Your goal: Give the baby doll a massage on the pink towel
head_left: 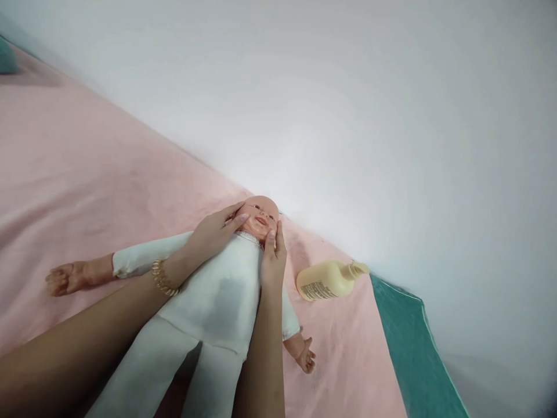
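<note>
A baby doll (217,296) with a white cloth body and a hard plastic head lies on its back on a pink sheet, arms spread to both sides. My left hand (220,229), with a beaded bracelet at the wrist, rests against one cheek of the doll's head (262,216). Against the other cheek is my right hand (275,255), its thumb near the chin. Between them, my two hands cup the head. A grey patch marks the doll's torso.
A yellow pump bottle (326,280) lies on its side on the pink sheet (108,168), right of the doll. Green material (407,331) shows at the right edge. Behind rises a white wall (348,116). A teal object (6,58) is at the far left.
</note>
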`<control>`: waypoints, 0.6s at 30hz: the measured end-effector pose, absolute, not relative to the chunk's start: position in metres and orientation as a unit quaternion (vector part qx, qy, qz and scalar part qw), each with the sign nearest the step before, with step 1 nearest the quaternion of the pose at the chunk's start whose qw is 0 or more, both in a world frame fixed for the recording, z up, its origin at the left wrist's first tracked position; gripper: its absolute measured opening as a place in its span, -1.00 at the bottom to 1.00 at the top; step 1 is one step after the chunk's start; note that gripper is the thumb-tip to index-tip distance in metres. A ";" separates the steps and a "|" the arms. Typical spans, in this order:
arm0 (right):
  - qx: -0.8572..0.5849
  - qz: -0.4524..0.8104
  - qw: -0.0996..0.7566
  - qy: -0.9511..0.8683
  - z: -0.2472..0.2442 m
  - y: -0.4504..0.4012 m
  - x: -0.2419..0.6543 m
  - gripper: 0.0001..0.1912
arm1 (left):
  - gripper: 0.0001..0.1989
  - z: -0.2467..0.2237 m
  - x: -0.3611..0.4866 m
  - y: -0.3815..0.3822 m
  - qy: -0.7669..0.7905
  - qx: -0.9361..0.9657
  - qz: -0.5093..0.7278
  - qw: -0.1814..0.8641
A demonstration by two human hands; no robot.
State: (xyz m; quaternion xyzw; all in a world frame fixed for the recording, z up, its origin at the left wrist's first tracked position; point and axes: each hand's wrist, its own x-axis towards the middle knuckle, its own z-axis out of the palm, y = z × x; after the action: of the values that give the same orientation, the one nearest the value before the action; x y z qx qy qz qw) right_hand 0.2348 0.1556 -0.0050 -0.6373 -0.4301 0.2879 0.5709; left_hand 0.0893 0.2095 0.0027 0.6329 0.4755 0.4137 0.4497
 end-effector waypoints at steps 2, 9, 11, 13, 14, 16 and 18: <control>-0.652 0.281 0.563 -0.423 -0.001 0.154 0.231 -0.20 | -0.37 0.007 0.089 0.206 0.482 0.626 0.407 0.458; -0.650 0.293 0.566 -0.414 -0.001 0.155 0.228 -0.14 | -0.34 0.016 0.090 0.199 0.472 0.640 0.400 0.455; -0.649 0.294 0.565 -0.416 -0.003 0.156 0.229 -0.13 | -0.34 0.014 0.090 0.200 0.478 0.649 0.396 0.441; -0.649 0.293 0.565 -0.417 -0.004 0.156 0.230 -0.14 | -0.33 0.011 0.090 0.201 0.484 0.651 0.394 0.431; -0.648 0.291 0.565 -0.419 -0.004 0.155 0.230 -0.15 | -0.33 0.010 0.090 0.202 0.487 0.651 0.394 0.429; -0.647 0.287 0.562 -0.428 -0.003 0.154 0.231 -0.18 | -0.35 0.007 0.089 0.203 0.490 0.653 0.392 0.424; -0.647 0.282 0.554 -0.441 -0.001 0.153 0.232 -0.21 | -0.37 0.005 0.089 0.205 0.489 0.658 0.392 0.417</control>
State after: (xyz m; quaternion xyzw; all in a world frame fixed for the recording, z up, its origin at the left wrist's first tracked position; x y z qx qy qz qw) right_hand 0.2318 0.1529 -0.0008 -0.6473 -0.4413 0.2818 0.5539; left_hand 0.0889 0.2049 0.0052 0.6581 0.4892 0.3921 0.4170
